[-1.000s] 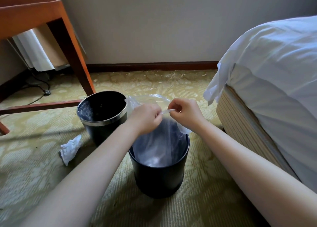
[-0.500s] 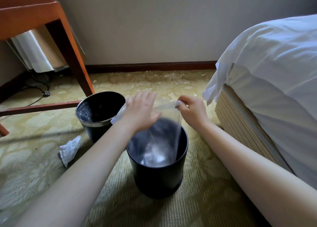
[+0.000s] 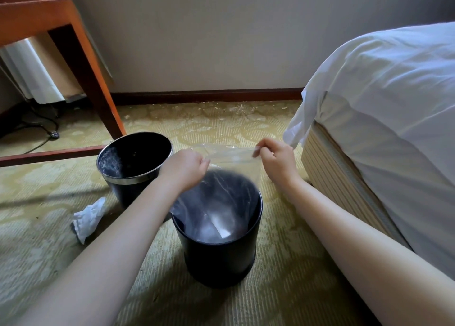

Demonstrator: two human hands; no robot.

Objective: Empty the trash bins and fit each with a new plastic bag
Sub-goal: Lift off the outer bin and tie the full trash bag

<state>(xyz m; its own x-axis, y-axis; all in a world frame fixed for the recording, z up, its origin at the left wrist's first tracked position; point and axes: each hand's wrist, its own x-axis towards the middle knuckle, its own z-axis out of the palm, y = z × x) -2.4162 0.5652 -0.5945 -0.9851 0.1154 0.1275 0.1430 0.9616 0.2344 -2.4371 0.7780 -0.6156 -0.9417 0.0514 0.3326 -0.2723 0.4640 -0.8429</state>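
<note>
Two black round bins stand on the carpet. The near bin (image 3: pixel 219 259) has a clear plastic bag (image 3: pixel 231 161) hanging down into it. My left hand (image 3: pixel 183 169) pinches the bag's top edge at its left side, and my right hand (image 3: pixel 277 162) pinches the same edge at the right, so the bag's mouth is stretched wide just above the bin's far rim. The far bin (image 3: pixel 128 180), with a silver rim band, sits behind and to the left, with no bag in it.
A crumpled white tissue (image 3: pixel 88 218) lies on the carpet left of the bins. A wooden table leg (image 3: pixel 91 79) and crossbar stand behind the far bin, with cables beyond. The bed (image 3: pixel 369 129) with white sheets fills the right side.
My hands have moved apart, spreading the bag's top edge from a bunched grip to a wide stretch. My left hand opened briefly and now pinches the edge again.
</note>
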